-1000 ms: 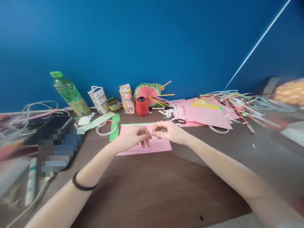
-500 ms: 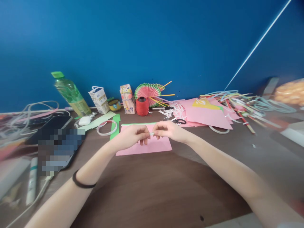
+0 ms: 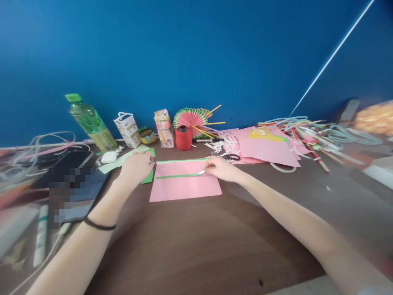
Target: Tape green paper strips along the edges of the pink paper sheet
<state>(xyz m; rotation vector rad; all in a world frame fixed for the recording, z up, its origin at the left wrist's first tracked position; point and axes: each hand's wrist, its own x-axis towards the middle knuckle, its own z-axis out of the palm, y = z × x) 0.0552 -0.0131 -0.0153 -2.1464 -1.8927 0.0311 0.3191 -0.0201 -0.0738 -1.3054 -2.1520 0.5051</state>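
Blue wall (image 3: 215,53) backs the brown table (image 3: 184,237). Green edging (image 3: 181,160) looks done along the pink sheet's (image 3: 184,190) far side; a second green strip (image 3: 178,177), seemingly unfixed, crosses its middle, right hand (image 3: 222,168) pinching one end. Left hand (image 3: 136,166) (grip hidden) overlaps green paper (image 3: 147,177).

This is a craft desk (image 3: 196,241): pink paper (image 3: 184,190), scissors (image 3: 233,157), red spool (image 3: 183,140) and pleated fan (image 3: 190,116) show it.
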